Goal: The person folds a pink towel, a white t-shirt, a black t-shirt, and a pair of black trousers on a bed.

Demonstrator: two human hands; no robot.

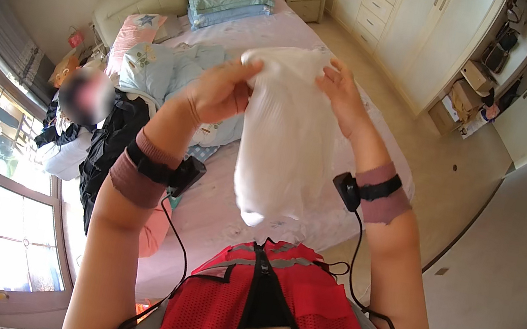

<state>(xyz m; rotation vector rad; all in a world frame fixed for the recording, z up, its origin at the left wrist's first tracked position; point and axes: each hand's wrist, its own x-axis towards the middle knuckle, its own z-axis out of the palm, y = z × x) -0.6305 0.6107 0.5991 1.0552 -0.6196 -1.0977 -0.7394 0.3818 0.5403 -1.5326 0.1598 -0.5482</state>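
A white, thin ribbed cloth garment (287, 137) hangs in front of me above the bed. My left hand (224, 85) grips its upper left corner between thumb and fingers. At the upper right edge, my right hand (340, 93) pinches the same cloth. The garment's lower end droops freely over the pink bed sheet (216, 193). Both forearms wear dark wrist bands with small black devices and cables. What kind of garment it is, I cannot tell.
On the bed lie a rumpled light-blue quilt (195, 70), a pink pillow (135, 36) and stacked folded bedding (230, 5). Black clothing (112, 138) is heaped at the left by the window. A bedside cabinet (305, 3) and white wardrobe (413, 37) stand beyond; open shelves (472, 90) hold bags.
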